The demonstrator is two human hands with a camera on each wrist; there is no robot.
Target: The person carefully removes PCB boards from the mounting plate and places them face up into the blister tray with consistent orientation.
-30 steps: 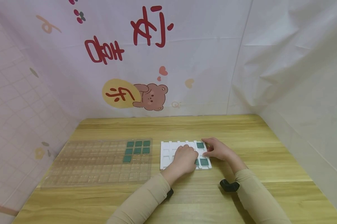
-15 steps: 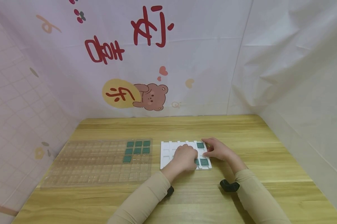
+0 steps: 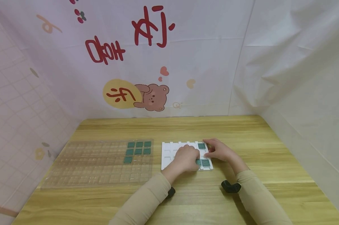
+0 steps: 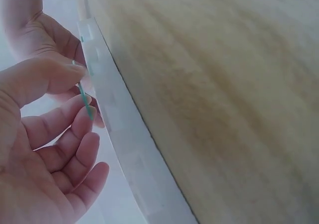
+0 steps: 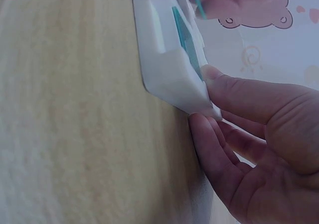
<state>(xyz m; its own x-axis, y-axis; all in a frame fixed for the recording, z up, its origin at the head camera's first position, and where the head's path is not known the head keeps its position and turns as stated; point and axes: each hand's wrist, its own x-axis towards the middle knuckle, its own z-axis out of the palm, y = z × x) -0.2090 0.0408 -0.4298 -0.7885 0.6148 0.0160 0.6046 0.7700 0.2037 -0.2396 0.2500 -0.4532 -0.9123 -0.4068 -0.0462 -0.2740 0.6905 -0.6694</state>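
A white tray (image 3: 166, 157) with square pockets lies on the table, and green square chips sit along its right side, among them a near-corner chip (image 3: 205, 162) and a far-corner chip (image 3: 201, 146). Over the tray's middle, my left hand (image 3: 186, 158) pinches a thin green chip (image 4: 85, 100) between thumb and fingertips, tilted close above the pockets. From the head view that chip is hidden behind the hand. My right hand (image 3: 220, 150) grips the tray's right edge, thumb on top near a seated chip (image 5: 185, 44) and fingers at its side.
Left of the white tray lies a wide clear plastic tray (image 3: 88, 165) with many small cells. Several green chips (image 3: 138, 151) sit in its far right cells. A fabric backdrop (image 3: 203, 62) with a bear print rises behind the wooden table (image 3: 242, 131).
My left hand shifts only slightly over the tray, still pinching the chip. The right hand and both trays stay where they were.
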